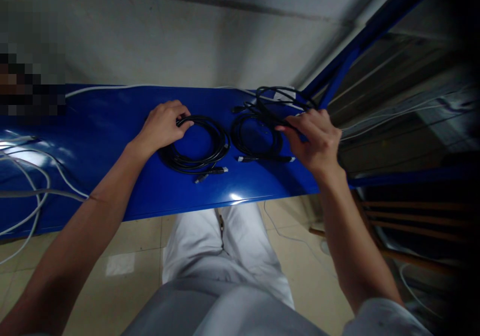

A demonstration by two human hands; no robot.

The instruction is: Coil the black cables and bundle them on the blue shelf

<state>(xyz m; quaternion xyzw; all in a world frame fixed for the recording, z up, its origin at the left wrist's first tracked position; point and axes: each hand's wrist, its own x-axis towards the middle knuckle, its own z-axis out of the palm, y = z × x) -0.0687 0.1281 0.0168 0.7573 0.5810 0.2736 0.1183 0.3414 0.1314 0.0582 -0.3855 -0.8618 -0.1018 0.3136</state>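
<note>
My left hand (pixel 167 124) pinches the upper left edge of a coiled black cable (pixel 195 165), which lies on the blue tabletop. Two plugs with pale metal ends stick out at the front of this coil. To its right sits a smaller black cable coil (pixel 240 141), with a plug on its near side. Above and partly over that coil, my right hand (pixel 315 133) has its fingers closed on another looped black cable (pixel 268 107), whose loops rise toward the back. My right palm hides part of this looped cable.
White cables (pixel 41 191) lie tangled at the left of the blue table (pixel 150 201). Another white cable (pixel 120 87) runs along the back edge by the wall. A blue metal frame (pixel 343 76) stands at the right, with wooden slats (pixel 412 216) below it.
</note>
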